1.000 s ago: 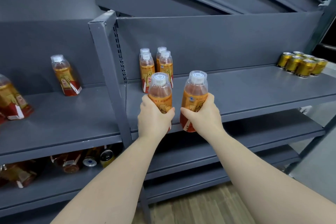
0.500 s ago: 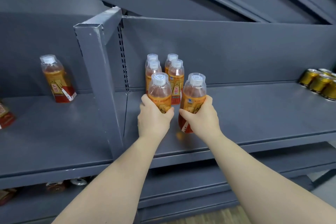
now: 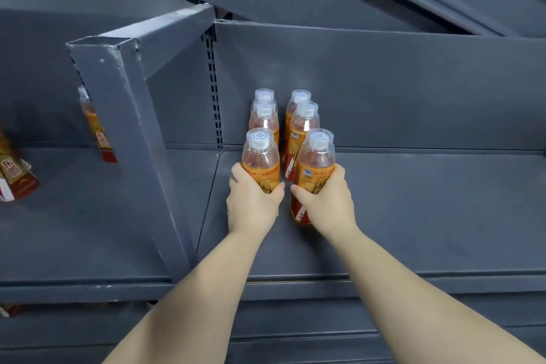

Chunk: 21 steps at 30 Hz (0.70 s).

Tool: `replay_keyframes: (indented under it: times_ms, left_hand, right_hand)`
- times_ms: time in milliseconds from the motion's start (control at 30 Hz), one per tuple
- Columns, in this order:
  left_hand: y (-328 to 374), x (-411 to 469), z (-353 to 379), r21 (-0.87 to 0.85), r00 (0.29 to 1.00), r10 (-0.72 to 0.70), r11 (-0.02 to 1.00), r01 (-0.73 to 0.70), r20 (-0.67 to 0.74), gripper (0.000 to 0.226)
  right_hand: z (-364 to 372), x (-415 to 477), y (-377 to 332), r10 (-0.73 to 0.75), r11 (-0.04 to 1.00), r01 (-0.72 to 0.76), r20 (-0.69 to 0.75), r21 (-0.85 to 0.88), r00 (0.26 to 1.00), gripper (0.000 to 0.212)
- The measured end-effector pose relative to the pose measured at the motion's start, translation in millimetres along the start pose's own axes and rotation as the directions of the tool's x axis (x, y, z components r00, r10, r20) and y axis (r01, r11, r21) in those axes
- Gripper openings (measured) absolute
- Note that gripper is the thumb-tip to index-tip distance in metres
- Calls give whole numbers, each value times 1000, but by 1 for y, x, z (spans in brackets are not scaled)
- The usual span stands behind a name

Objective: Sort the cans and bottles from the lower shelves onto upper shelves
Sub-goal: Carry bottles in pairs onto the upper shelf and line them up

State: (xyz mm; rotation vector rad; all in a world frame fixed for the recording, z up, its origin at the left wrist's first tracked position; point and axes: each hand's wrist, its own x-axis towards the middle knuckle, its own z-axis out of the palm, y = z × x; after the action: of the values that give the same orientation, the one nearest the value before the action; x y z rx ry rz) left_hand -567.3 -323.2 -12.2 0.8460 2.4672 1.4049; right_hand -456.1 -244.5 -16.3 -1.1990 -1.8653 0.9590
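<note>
Orange drink bottles fill both hands: the left bottle is gripped round its label by the left hand, the right bottle likewise by the right hand. Both have moved in from the upper shelf's front edge to just before the four standing bottles at its back, so letting go looks like what remains. The left bottle's base is hidden by the hand, so its contact with the shelf is unclear. Another bottle is half hidden behind the upright post.
</note>
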Motion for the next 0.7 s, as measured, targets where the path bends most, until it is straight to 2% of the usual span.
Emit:
replay_keyframes:
  times_ms: [700]
  left_hand:
    - [6, 41, 28, 42, 1000, -6, 999, 6, -7, 81]
  right_hand:
    - [19, 48, 8, 6, 1000, -6, 22, -17, 1000, 69]
